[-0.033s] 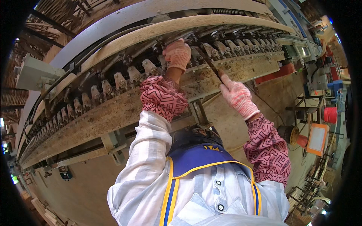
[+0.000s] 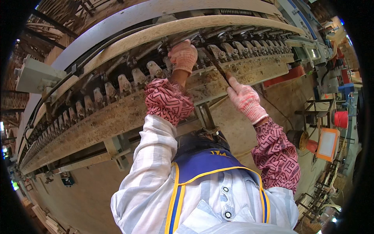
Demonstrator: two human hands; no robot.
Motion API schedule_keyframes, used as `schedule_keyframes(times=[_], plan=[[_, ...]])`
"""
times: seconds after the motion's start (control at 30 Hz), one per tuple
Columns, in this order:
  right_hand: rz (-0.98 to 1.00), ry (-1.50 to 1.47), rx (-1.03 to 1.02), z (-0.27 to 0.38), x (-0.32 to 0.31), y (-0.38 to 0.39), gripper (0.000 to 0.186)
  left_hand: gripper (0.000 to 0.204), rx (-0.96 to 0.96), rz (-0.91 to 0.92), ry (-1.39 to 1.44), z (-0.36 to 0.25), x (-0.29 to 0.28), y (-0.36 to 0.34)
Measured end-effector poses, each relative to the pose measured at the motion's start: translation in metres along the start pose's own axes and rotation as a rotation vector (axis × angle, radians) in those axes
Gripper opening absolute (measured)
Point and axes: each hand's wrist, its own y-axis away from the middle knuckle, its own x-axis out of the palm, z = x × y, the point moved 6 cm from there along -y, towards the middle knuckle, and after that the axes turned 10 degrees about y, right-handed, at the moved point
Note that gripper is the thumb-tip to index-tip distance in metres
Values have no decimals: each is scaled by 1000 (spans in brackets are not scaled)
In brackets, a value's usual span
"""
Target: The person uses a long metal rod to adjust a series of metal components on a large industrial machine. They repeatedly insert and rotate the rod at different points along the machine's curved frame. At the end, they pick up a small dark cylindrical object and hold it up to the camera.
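Observation:
My left hand (image 2: pixel 183 56), in a pinkish knit glove, reaches in among the metal parts of a long machine. Its fingers are curled, and what they grip is hidden. To its right, my right hand (image 2: pixel 245 99), gloved alike, is closed around the near end of a long, thin, dark metal bar (image 2: pixel 218 68). The bar slants up and left, its far end in the row of upright metal tabs (image 2: pixel 124 84) with bolts. Below that row runs a dusty front beam (image 2: pixel 128 108) of the machine.
Above my hands passes a dusty curved rail (image 2: pixel 152 29) with a dark cable along it. A grey box (image 2: pixel 39 76) juts out at the left. On the right are a red part (image 2: pixel 284 76) under the beam, an orange-framed panel (image 2: pixel 328 144) and a red spool (image 2: pixel 341 119).

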Motion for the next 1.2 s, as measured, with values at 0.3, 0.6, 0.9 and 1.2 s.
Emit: schedule_keyframes(times=[0.3,0.6,0.9,1.2], plan=[[91,15,-45,6,2,-1,50,41,-82,106,-1,4,14,-13],[57,-32,-29,6,0,5,47,38,148,-88,-8,5,18,-18],[58,-63,-19,18,-10,3,47,41,14,-4,-18,14,18,-28],[-78,-112,-39,14,-1,-2,49,44,80,21,70,3,12,-10]])
